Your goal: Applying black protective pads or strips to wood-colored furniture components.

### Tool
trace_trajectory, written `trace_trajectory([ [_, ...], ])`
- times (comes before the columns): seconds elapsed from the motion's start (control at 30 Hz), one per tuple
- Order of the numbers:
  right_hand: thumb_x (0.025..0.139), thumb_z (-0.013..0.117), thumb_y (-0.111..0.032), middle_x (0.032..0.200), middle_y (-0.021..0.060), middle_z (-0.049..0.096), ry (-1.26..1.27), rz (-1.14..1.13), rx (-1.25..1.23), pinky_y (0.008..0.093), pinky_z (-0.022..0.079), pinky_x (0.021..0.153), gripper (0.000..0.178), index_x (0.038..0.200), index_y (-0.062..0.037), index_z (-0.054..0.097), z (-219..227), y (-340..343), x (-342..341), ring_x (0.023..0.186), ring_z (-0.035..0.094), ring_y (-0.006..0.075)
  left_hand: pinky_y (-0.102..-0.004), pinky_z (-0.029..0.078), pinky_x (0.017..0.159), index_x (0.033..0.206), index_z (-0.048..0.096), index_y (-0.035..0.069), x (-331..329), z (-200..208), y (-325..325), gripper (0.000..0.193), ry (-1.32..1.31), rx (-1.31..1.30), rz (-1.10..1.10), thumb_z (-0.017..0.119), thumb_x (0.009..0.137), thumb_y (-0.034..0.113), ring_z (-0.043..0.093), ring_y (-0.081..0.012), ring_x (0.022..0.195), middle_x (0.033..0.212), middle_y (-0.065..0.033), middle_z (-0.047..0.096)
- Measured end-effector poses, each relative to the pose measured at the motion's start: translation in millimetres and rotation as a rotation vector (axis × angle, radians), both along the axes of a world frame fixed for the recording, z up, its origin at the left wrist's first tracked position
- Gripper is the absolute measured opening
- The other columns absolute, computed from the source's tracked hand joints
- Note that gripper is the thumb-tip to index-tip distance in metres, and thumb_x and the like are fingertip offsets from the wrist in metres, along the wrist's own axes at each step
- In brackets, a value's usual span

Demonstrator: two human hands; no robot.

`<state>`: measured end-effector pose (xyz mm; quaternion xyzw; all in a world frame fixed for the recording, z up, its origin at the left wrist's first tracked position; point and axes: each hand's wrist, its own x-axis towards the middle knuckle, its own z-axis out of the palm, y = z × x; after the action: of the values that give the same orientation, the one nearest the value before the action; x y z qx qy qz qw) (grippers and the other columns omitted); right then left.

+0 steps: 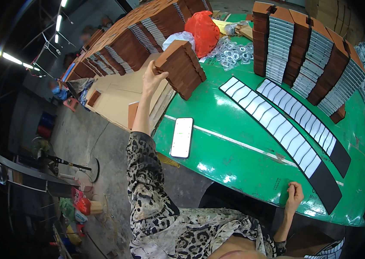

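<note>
My left hand is closed on the near left edge of a stack of reddish-brown flat pieces, its thumb against the side. That stack stands at the far left edge of the green table. My right hand rests at the near table edge, fingers curled in, with nothing seen in it. Close by lie two curved black strips, a larger one and a smaller one, both covered with rows of white segments. A phone with a lit white screen lies left of them.
Tall stacks of brown and silver-grey pieces stand at the back right. Beyond my left hand, more stacks line a cardboard-covered surface. A red plastic bag and clear-bagged rings sit at the table's back.
</note>
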<state>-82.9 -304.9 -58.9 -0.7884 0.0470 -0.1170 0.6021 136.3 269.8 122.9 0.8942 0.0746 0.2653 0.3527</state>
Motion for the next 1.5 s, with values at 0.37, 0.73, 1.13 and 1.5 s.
trace_trajectory([
  [0.37, 0.088, 0.053, -0.003, 0.074, 0.0040, 0.055, 0.017, -0.005, -0.028, 0.0245, 0.039, 0.057, 0.009, 0.088, 0.0022, 0.060, 1, 0, 0, 0.062, 0.049, 0.0105, -0.0305, 0.050, 0.077, 0.139, 0.028, -0.003, 5, -20, 11, 0.088, -0.077, -0.084, -0.009, 0.077, 0.069, 0.013, 0.064, -0.0179, 0.084, 0.095, -0.0120, 0.066],
  [0.73, 0.088, 0.053, -0.005, 0.074, 0.0039, 0.056, 0.013, -0.008, -0.039, 0.0241, 0.038, 0.057, 0.010, 0.089, 0.0016, 0.061, 0, 2, 1, 0.063, 0.049, 0.0100, -0.0345, 0.049, 0.085, 0.145, 0.009, 0.001, 6, -28, -11, 0.110, -0.053, -0.013, 0.168, 0.081, 0.063, 0.015, 0.065, -0.0247, 0.090, 0.103, -0.0153, 0.066],
  [1.13, 0.088, 0.053, -0.005, 0.075, 0.0034, 0.056, 0.062, -0.013, -0.075, 0.0235, 0.037, 0.057, 0.010, 0.089, 0.0019, 0.061, 4, 3, 3, 0.062, 0.047, 0.0089, -0.0398, 0.050, 0.079, 0.136, 0.032, 0.006, 2, -6, -41, 0.089, 0.050, 0.120, 0.289, 0.078, 0.062, 0.024, 0.066, -0.0322, 0.088, 0.095, -0.0146, 0.068],
  [1.5, 0.088, 0.053, -0.004, 0.079, 0.0040, 0.059, 0.061, 0.004, -0.089, 0.0250, 0.042, 0.066, 0.010, 0.091, 0.0022, 0.061, -1, 0, 3, 0.072, 0.052, 0.0109, -0.0392, 0.054, 0.073, 0.132, 0.037, 0.005, 12, -15, -43, 0.079, 0.010, -0.393, 0.170, 0.075, 0.064, 0.013, 0.063, -0.0246, 0.097, 0.112, -0.0123, 0.061],
])
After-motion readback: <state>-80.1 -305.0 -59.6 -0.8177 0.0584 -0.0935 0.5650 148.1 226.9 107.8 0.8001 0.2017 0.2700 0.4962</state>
